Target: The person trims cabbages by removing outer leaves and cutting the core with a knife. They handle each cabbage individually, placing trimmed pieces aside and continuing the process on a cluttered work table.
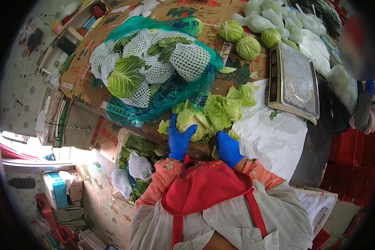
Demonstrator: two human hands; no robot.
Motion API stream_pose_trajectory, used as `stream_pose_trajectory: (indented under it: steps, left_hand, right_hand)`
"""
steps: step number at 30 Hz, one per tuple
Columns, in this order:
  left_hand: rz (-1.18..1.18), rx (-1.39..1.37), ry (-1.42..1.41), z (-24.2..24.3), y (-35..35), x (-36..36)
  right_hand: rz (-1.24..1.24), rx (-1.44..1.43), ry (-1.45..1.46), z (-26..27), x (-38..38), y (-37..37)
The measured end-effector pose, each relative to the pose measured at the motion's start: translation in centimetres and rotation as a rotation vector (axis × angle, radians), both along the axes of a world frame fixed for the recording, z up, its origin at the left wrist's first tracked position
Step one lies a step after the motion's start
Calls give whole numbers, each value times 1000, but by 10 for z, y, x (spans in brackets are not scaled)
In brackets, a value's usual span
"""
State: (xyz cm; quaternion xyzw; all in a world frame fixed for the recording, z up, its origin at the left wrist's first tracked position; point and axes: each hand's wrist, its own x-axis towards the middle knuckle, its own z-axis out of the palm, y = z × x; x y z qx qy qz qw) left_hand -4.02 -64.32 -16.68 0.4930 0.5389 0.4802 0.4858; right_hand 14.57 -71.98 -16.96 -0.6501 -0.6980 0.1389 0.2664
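Observation:
My left hand [178, 139], in a blue glove, lies against the left side of a green cabbage [187, 120], thumb and forefinger spread. My right hand [228, 147], also gloved in blue, is closed on the handle end of a knife [203, 122], whose blade reaches over the cabbage. Loose cabbage leaves [222, 109] lie beside it to the right. Beyond my left hand, a teal plastic bag [172, 107] holds several cabbages in white foam nets [190, 61], with a large loose leaf [125, 76] on top.
A metal-topped scale [300, 82] stands at the right, beside white sheeting [268, 140]. Bare cabbages [248, 47] and netted ones [272, 20] sit at the back on cardboard [212, 9]. A crate [120, 153] of leaves and foam nets is below left. Another person's gloved hand [362, 111] shows far right.

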Motion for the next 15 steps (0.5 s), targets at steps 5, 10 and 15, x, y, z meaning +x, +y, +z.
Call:
stream_pose_trajectory:
  steps: [5,10,15]
  left_hand:
    - [47,-76,-166,1,1,3]
    - [30,-34,-6,-6,-1,0]
    - [47,4,135,-15,-3,-1]
  right_hand:
    - [-20,52,40,6,4,-3]
    - [-8,47,77,-7,2,0]
    - [2,17,107,1,-1,4]
